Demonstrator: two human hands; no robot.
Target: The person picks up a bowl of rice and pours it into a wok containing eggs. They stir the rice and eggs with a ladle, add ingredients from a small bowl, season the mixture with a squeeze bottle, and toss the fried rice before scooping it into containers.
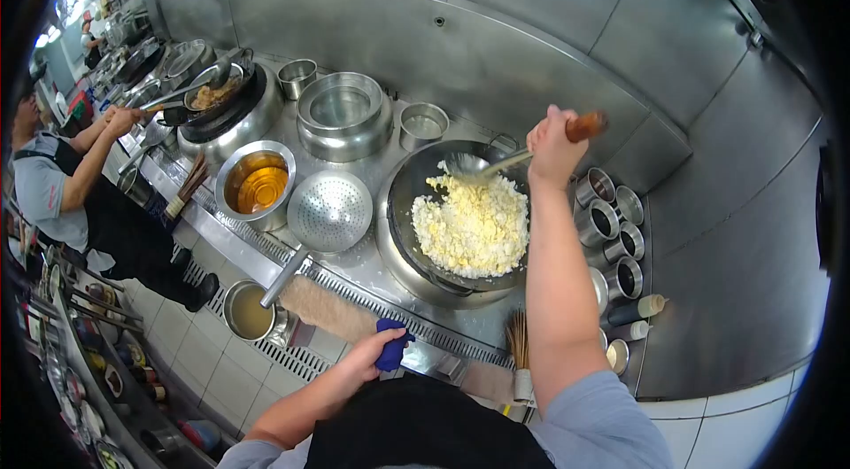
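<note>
My right hand (556,150) is closed around the handle of a wok ladle (505,162), its wooden grip end sticking out on the right. The ladle's round metal head rests in the far part of the fried rice (469,225), white grains mixed with yellow egg. That rice fills much of a dark wok (403,194) seated on a steel burner ring. Down by the counter's front edge, my left hand (379,354) grips a folded blue cloth (393,343). It is beside a long tan towel (328,308) and apart from the wok.
Left of the wok lie a perforated strainer (330,210) and a pot of amber oil (258,186). A lidded steel pot (345,119) stands behind. Several steel canisters (598,221) line the right side. At far left, a co-worker (62,194) handles another wok (217,97). A bamboo brush (519,341) stands in front.
</note>
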